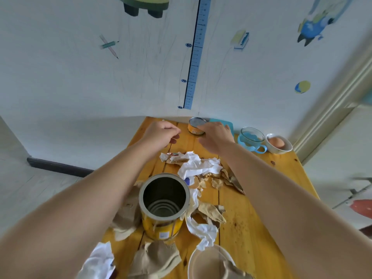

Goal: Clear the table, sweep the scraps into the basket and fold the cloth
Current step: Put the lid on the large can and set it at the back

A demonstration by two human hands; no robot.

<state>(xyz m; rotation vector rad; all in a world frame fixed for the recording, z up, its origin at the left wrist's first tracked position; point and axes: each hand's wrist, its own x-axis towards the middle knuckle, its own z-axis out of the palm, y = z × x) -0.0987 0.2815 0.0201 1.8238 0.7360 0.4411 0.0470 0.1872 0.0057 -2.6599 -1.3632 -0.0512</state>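
Torn white and brown paper scraps (198, 168) lie in a heap down the middle of the wooden table (261, 198). A tall yellow tin (164, 200) stands open and empty among them. At the far edge sits a small orange can (194, 126). My right hand (216, 136) is spread, palm down, against the can's right side, its fingers partly covering it. To the left of the can my left hand (163, 133) hovers over bare wood with its fingers curled in; nothing shows in it. I see no basket.
A glass cup in a blue holder (251, 140) and a white bowl with an egg (278, 144) stand at the far right. A teal flat item (225, 123) leans by the wall. A white bowl (209, 262) sits at the near edge. The wall stands right behind the table.
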